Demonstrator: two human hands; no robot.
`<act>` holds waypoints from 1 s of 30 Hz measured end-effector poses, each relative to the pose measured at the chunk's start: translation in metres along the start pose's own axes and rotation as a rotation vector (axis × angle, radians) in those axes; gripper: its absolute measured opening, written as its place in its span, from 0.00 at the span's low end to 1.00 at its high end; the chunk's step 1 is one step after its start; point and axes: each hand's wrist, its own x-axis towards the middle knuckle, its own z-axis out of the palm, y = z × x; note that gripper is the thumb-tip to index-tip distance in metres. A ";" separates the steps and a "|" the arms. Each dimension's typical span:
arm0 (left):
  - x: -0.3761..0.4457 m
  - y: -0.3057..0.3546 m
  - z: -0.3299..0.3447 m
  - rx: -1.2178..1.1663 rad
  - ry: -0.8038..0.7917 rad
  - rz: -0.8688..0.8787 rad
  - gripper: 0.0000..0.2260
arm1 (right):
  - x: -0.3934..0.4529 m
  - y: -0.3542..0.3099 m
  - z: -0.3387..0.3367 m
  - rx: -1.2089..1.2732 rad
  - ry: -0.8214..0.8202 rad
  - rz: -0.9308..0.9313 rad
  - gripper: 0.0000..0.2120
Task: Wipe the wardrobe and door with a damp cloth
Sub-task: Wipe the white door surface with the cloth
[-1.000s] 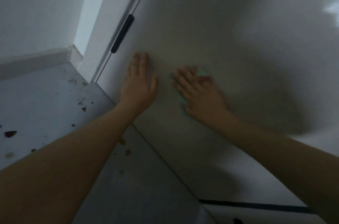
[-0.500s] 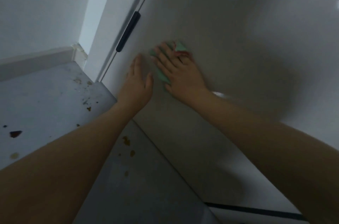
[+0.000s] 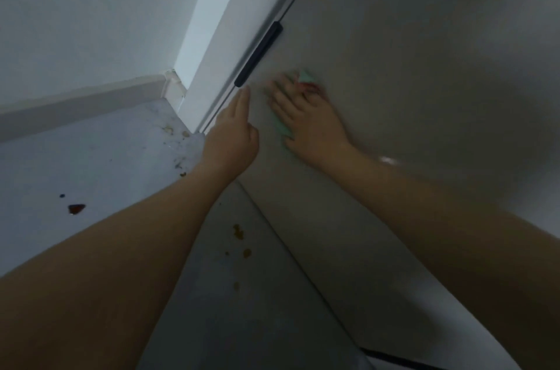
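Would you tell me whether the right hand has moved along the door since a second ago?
Yes. The right hand, pressing the green cloth, has slid toward the black handle.

— What sort of place is this?
— A room in a home, seen low down near a corner.
— How can you tell?
— A plain white wall (image 3: 91, 6) meets a skirting board (image 3: 91, 100). Beside them stands a pale door (image 3: 424, 66) with a dark hinge (image 3: 258, 54) on its edge.
— And underfoot?
— A grey floor (image 3: 91, 163), spotted with brown stains (image 3: 75, 208) and crumbs (image 3: 239, 231).
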 end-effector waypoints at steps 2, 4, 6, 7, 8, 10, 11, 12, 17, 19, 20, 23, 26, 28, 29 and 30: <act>-0.006 -0.005 0.005 0.051 -0.076 -0.003 0.29 | -0.047 -0.029 0.021 -0.002 -0.038 -0.151 0.35; -0.011 -0.002 0.009 0.082 -0.148 0.020 0.29 | -0.082 -0.039 0.036 0.048 -0.061 -0.282 0.37; -0.012 0.004 0.009 0.101 -0.148 0.054 0.29 | -0.083 -0.032 0.034 0.069 -0.055 -0.293 0.39; -0.012 0.007 0.010 0.099 -0.142 0.063 0.29 | -0.077 -0.028 0.029 0.053 -0.058 -0.296 0.39; -0.011 0.012 0.012 0.085 -0.147 0.060 0.29 | -0.069 -0.025 0.025 0.049 -0.020 -0.291 0.39; -0.010 0.018 0.017 0.030 -0.145 0.030 0.29 | -0.049 -0.021 0.013 0.043 -0.048 -0.267 0.37; -0.010 0.020 0.020 -0.005 -0.132 0.017 0.28 | -0.042 -0.021 0.012 0.011 0.002 -0.226 0.36; -0.009 0.022 0.023 -0.042 -0.115 0.006 0.28 | -0.040 -0.025 0.015 -0.022 0.037 -0.189 0.35; -0.015 0.027 0.045 -0.143 -0.034 -0.055 0.30 | -0.146 -0.076 0.064 -0.071 -0.125 -0.395 0.32; -0.015 0.034 0.054 -0.191 -0.014 -0.098 0.29 | -0.188 -0.077 0.075 -0.053 -0.206 -0.484 0.37; -0.017 0.037 0.057 -0.200 -0.009 -0.113 0.30 | -0.195 -0.076 0.079 -0.011 -0.201 -0.493 0.37; -0.029 0.050 0.072 -0.243 -0.034 -0.139 0.33 | -0.176 -0.079 0.072 -0.002 -0.146 -0.439 0.32; -0.037 0.057 0.087 -0.297 -0.003 -0.190 0.34 | -0.151 -0.096 0.068 0.005 -0.118 -0.390 0.29; -0.037 0.059 0.094 -0.303 0.061 -0.207 0.33 | -0.160 -0.105 0.076 0.076 -0.120 -0.283 0.30; -0.036 0.060 0.097 -0.305 0.096 -0.217 0.33 | -0.174 -0.111 0.084 0.116 -0.117 -0.273 0.32; -0.036 0.059 0.099 -0.310 0.118 -0.226 0.33 | -0.194 -0.117 0.094 0.122 -0.115 -0.280 0.33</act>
